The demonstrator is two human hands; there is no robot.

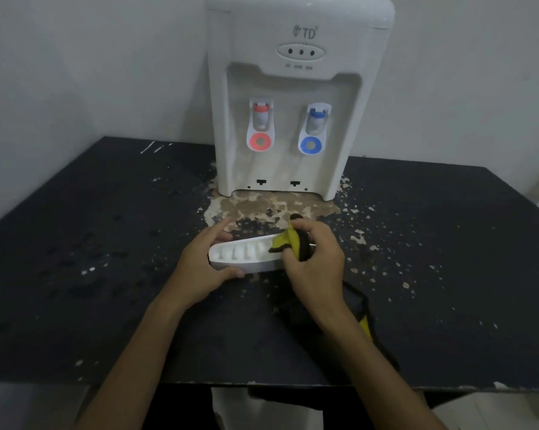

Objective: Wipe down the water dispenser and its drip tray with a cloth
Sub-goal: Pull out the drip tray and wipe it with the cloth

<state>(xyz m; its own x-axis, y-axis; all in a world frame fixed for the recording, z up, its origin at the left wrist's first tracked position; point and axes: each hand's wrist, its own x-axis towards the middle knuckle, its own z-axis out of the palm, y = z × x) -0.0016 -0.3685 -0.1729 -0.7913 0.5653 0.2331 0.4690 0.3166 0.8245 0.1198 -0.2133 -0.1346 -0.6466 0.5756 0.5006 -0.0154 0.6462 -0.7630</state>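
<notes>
Left hand grips drip tray; right hand clutches cloth against it.

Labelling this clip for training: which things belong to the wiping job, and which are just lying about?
Job: water dispenser, drip tray held by left hand, yellow-and-black cloth in right hand.
Just there: black table, peeled paint patch.

Can't see the top of the dispenser, cut off by the edge. Can't see the right end of the tray, hidden behind the right hand and cloth. Can't read the tiny blurry labels.
</notes>
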